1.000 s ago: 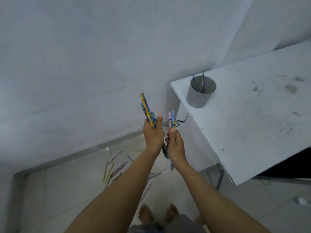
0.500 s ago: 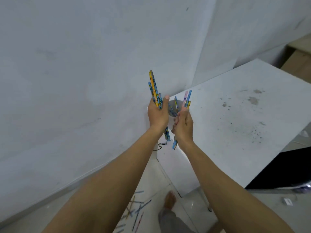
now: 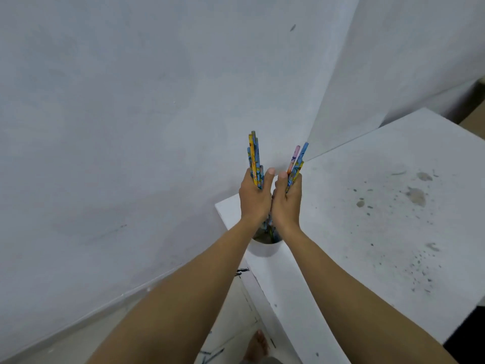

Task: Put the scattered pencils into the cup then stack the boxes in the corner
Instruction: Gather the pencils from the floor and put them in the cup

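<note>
At the near corner of the white table [image 3: 367, 232], head view, the white cup [image 3: 263, 249] stood just inside the edge, its mouth largely covered by both wrists. The left hand [image 3: 254, 198] gripped the larger pencil bundle [image 3: 254, 156], fingers curled round it and thumb raised alongside. The right hand [image 3: 287, 200], touching the left, gripped the smaller pencil bundle [image 3: 296, 164] in the same manner. Both bundles stood nearly upright, fanning slightly apart at the top, and their lower ends showed between the wrists at the cup's mouth. How far they reached inside could not be determined. A grey wall [image 3: 131, 127] rose close behind the hands. Dark stains [image 3: 416, 195] marked the tabletop well right of the cup. A black cable [image 3: 242, 271] hung at the table's edge below the cup. A bare foot [image 3: 258, 345] and several loose pencils [image 3: 210, 355] lay on the floor beneath. Compared with half a second earlier, the hands had moved from beside the table's corner to directly over the cup, and the bundles stood more upright. One second earlier the cup had stood unobstructed, with two pencils in it.
</note>
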